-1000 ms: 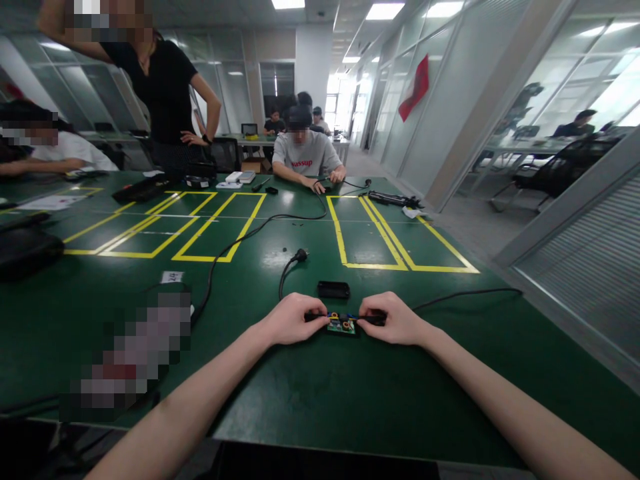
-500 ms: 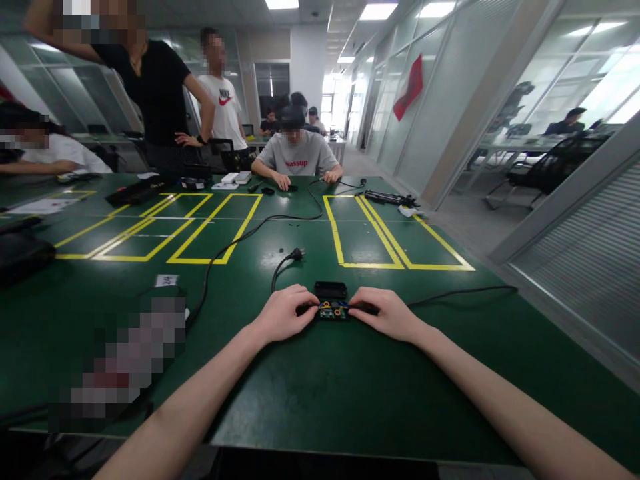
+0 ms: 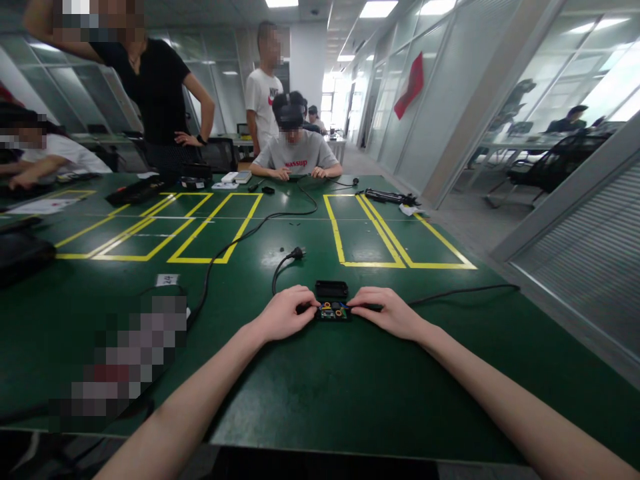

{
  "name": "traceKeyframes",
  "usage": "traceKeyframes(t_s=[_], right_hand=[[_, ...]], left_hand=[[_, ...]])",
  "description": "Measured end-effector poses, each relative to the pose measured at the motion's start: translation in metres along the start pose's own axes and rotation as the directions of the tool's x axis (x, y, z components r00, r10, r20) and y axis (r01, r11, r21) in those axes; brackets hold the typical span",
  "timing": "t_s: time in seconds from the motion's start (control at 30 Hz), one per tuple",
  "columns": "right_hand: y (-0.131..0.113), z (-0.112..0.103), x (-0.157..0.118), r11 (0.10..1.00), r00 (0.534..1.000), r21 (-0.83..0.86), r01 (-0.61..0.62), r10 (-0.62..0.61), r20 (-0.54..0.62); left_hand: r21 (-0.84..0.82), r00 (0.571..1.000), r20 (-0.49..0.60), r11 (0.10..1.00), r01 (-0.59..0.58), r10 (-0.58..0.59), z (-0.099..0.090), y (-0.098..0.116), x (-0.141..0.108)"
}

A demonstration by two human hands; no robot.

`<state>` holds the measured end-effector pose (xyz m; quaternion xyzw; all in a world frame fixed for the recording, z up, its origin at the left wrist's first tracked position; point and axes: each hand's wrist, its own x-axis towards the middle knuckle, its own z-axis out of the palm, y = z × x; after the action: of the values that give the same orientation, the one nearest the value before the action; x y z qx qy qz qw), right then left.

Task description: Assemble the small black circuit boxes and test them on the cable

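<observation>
A small black case lies open on the green table in front of me. Inside it is a circuit board with orange rings and blue and yellow wires. Just behind lies its black lid, hollow side up. At the case's left end my left hand is closed in a pinch on a black power cord, whose plug rests farther back. My right hand pinches another black cable at the right end. The fingertips partly hide both cable ends.
Yellow tape rectangles mark the table. A long black cable crosses it. A blurred-out object lies front left, a black folded stand back right. A person in a grey shirt sits opposite; others stand at the left.
My hands and the case have barely moved. Across the table, the seated person's hands have come closer together. The standing person in white has moved to the right.
</observation>
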<state>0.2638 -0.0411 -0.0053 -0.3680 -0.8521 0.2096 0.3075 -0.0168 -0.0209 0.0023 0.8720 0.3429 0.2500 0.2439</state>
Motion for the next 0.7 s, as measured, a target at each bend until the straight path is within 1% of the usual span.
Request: traceKeyframes(t_s=[0.2, 0.3, 0.37, 0.47, 0.53, 0.6, 0.7], right_hand=[[-0.008, -0.001, 0.0, 0.999, 0.999, 0.035, 0.022, -0.023, 0.045], [-0.01, 0.0, -0.001, 0.998, 0.998, 0.002, 0.062, -0.062, 0.019], [-0.008, 0.001, -0.002, 0.997, 0.998, -0.049, 0.059, -0.061, -0.032], [-0.002, 0.004, -0.002, 0.991, 0.987, -0.136, -0.017, -0.005, -0.159], [0.004, 0.006, -0.002, 0.979, 0.973, -0.186, -0.086, 0.042, -0.226], [0.011, 0.011, -0.002, 0.959, 0.966, -0.238, -0.152, 0.093, -0.241], [0.016, 0.021, -0.001, 0.929, 0.958, -0.286, -0.236, 0.174, -0.227]], left_hand=[[-0.007, 0.999, 0.05, 1.0, -0.003, 0.003, -0.001, 0.001, 0.0], [0.026, 0.999, 0.036, 0.999, -0.038, 0.037, -0.002, 0.003, -0.001], [0.05, 0.998, 0.007, 0.997, -0.058, 0.058, -0.002, 0.004, -0.002], [0.068, 0.997, -0.038, 0.996, -0.06, 0.063, -0.003, 0.004, -0.003], [0.089, 0.997, -0.042, 0.994, -0.061, 0.065, -0.003, 0.002, -0.003], [0.129, 0.998, -0.01, 0.99, -0.058, 0.06, -0.002, -0.002, -0.003], [0.181, 0.999, 0.032, 0.983, -0.024, 0.018, 0.002, -0.007, -0.001]])
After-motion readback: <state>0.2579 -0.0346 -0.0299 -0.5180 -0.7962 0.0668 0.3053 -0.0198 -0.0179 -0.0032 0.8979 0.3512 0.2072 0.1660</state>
